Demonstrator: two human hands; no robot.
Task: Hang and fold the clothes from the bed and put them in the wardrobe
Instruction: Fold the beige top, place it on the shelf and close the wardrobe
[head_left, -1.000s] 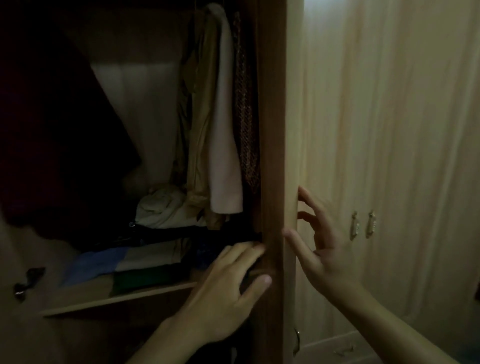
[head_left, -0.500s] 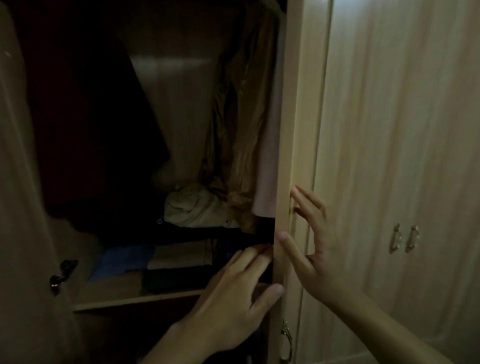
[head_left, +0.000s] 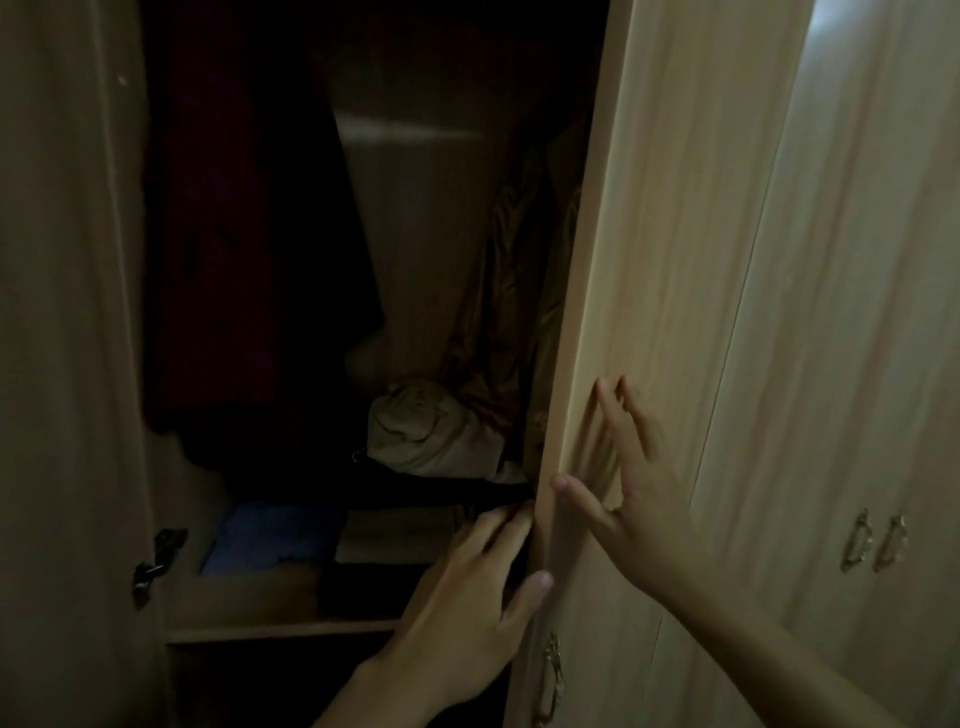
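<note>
The wardrobe stands partly open in dim light. Inside hang a dark red garment (head_left: 223, 260) on the left and a shiny golden-brown one (head_left: 519, 312) on the right. A crumpled beige bundle (head_left: 431, 431) lies on dark folded clothes, with a blue folded piece (head_left: 270, 535) below on the shelf (head_left: 249, 631). My left hand (head_left: 467, 613) grips the edge of the right wardrobe door (head_left: 649, 260), fingers behind it and thumb on its front. My right hand (head_left: 634, 499) lies flat on the door's front with its fingers spread.
The left door (head_left: 62, 364) stands open at the left, with a metal hinge (head_left: 156, 561) on its inner side. A metal handle (head_left: 553, 675) sits low on the right door. Further right are shut doors with two handles (head_left: 875, 540).
The right door has swung leftward across the opening and now hides the pale and patterned garments. Both hands stayed on its edge. My view has shifted to the left.
</note>
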